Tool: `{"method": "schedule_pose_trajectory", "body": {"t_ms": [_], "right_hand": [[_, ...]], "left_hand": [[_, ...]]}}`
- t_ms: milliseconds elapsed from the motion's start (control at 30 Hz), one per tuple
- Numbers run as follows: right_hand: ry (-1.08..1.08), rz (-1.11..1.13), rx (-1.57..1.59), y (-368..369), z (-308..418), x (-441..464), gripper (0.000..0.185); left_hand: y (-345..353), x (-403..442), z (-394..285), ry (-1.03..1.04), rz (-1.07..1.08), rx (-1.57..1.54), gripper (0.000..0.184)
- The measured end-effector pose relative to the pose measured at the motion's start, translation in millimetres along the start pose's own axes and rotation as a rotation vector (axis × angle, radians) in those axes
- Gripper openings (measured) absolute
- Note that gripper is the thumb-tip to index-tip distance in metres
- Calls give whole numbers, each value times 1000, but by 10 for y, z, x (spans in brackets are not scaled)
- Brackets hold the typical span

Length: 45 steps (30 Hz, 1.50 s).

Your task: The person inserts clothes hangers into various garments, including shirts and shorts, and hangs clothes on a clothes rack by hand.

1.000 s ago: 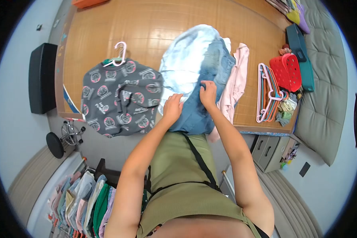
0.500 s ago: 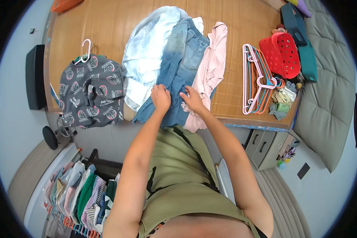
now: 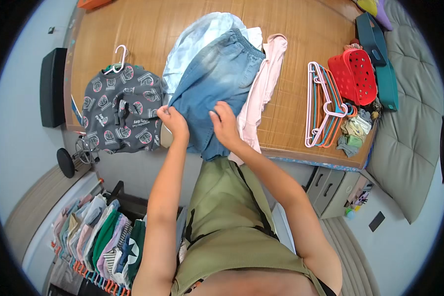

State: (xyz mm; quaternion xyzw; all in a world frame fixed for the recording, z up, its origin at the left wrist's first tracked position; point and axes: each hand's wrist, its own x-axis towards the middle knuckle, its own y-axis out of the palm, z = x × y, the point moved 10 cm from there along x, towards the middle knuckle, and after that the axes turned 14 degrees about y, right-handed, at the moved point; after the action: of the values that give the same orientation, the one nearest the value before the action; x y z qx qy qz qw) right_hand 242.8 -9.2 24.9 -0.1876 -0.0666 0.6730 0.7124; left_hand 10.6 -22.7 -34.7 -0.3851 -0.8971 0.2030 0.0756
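A pair of blue denim pants (image 3: 207, 89) with an elastic waist lies spread on the wooden surface, waist away from me and legs toward the near edge. At the pants' left edge, my left hand (image 3: 175, 122) pinches the denim between thumb and fingers. Over the lower right part, my right hand (image 3: 225, 127) rests with thumb and fingers apart. A pale blue garment (image 3: 190, 47) shows from under the pants at the upper left. Along the right side, partly beneath them, is a pink garment (image 3: 256, 103).
A dark grey printed top (image 3: 126, 111) with a white hanger (image 3: 117, 61) lies at left. To the right are several hangers (image 3: 323, 106), a red basket (image 3: 352, 76), teal bins (image 3: 387, 86) and small rolled clothes (image 3: 355, 130). Below left, a rack holds hung clothes (image 3: 103, 239).
The denim has been spread out to the left, covering more of the pale blue garment. My left hand has moved left with the pants' edge; my right hand has shifted slightly left and nearer me.
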Motion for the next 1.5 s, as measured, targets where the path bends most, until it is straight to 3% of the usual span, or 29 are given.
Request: {"method": "schedule_pose_trajectory", "body": {"t_ms": [33, 133, 233, 333, 433, 467, 500, 633, 733, 833, 967, 1000, 1133, 1200, 1233, 1300, 1367, 1467, 1500], "right_hand": [[17, 40, 24, 78, -23, 31, 19], [36, 106, -17, 254, -168, 163, 23], [-101, -65, -478, 41, -398, 137, 27], [-64, 33, -908, -142, -978, 38, 23], [154, -34, -1163, -547, -1436, -38, 20], [230, -69, -1206, -672, -1510, -70, 20], [303, -107, -1247, -778, -1515, -78, 19], [386, 124, -830, -369, -1510, -134, 44], [225, 42, -683, -50, -1149, -252, 64], [225, 27, -623, 170, -919, -381, 76], [109, 153, -571, 423, -639, -515, 53], [98, 127, -594, 422, -653, -478, 31], [421, -173, -256, -247, -789, -175, 19], [300, -551, -151, -864, -603, 39, 24], [409, -530, -98, -1138, -484, 192, 26], [227, -675, -10, -1607, -126, 426, 28], [68, -678, -43, -1834, 263, 519, 22], [-152, -383, -447, -1727, 648, 412, 16], [-61, -247, -574, -1616, 524, 374, 16]], "left_hand": [[16, 40, -51, 37, 5, 8, 27], [170, -74, -778, 665, 178, 577, 40], [677, -469, -899, 967, 617, 580, 53], [1000, -705, -889, 1062, 740, 683, 53], [1206, -571, -390, 869, 864, 796, 37], [1240, -528, -290, 939, 823, 837, 20], [1206, -498, -326, 913, 820, 763, 17], [1033, -355, -502, 725, 806, 569, 14], [875, -247, -705, 555, 738, 488, 16], [688, -81, -811, 415, 597, 403, 18], [586, 159, -917, 321, 435, 228, 18], [574, 177, -1002, 342, 415, 209, 19], [511, 322, -1356, 433, 352, 213, 25], [525, 325, -1475, 555, 366, 302, 28], [539, 299, -1516, 616, 376, 348, 30], [705, 161, -1387, 577, 578, 501, 40], [868, -47, -1285, 517, 743, 619, 47], [958, -564, -1273, 313, 908, 599, 62], [977, -790, -1275, 298, 946, 576, 61]]}}
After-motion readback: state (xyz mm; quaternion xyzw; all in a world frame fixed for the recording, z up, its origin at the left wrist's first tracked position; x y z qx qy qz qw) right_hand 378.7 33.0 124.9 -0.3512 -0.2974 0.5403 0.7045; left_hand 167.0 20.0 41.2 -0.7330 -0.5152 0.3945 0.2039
